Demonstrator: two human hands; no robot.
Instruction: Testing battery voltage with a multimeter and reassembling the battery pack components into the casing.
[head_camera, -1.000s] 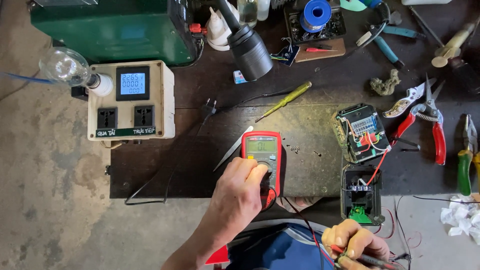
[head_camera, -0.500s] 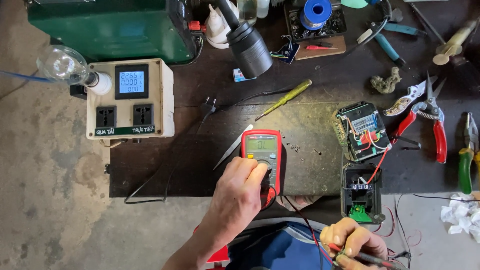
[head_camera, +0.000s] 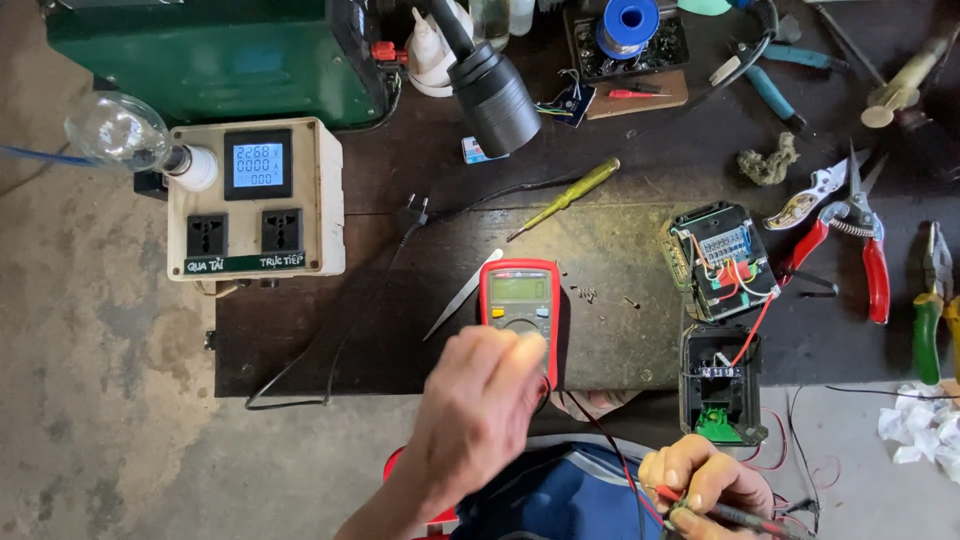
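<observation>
Many tools on dark workbench (head_camera: 620, 250)

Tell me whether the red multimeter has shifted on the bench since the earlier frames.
No. The red handheld multimeter lies in the same spot, between the silver tweezers and the open black battery case; only the left hand over it shifted slightly.
</observation>
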